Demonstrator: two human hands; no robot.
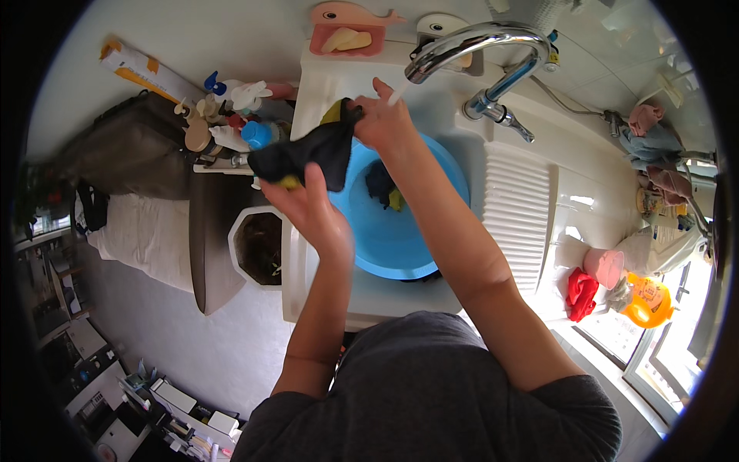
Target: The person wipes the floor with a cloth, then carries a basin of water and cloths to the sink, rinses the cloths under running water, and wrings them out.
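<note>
A black cloth item with yellow parts (312,151) stretches between my two hands above the left side of the sink. Its lower left part lies against the palm and fingers of my left hand (309,211), with the thumb over it. My right hand (384,118) grips its upper right end, close below the spout of the chrome faucet (482,43), from which water runs. Beneath, a blue plastic basin (398,254) stands in the white sink (323,294). Dark cloth with a yellow-green part (380,185) lies in the basin.
Pump bottles and a blue-capped bottle (257,134) crowd a ledge on the left. A pink whale-shaped soap dish (349,37) holds soap. The ribbed washboard (517,213) is right of the basin. Farther right are a red cloth (582,294), a pink cup (604,267) and an orange container (649,301).
</note>
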